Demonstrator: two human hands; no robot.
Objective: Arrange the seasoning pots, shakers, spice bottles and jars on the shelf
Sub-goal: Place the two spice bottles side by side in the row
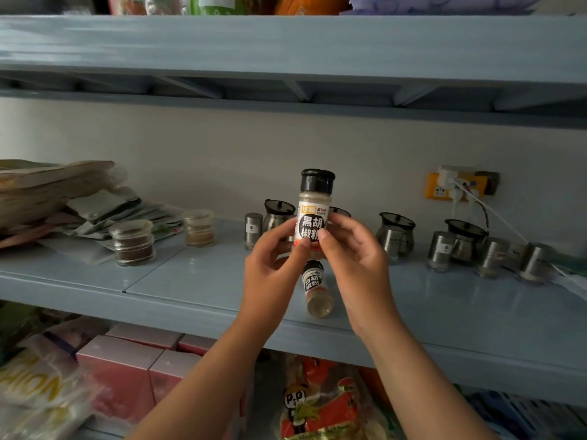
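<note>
Pepper bottle [313, 214] between both hands' fingertips.

Head view, close, facing shelf [197, 287].

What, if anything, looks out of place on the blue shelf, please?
One spice bottle lies on its side near the front edge of the shelf, under the held pepper bottle; the steel shakers behind stand upright.

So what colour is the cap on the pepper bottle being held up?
Black cap on the bottle, head view.
</note>
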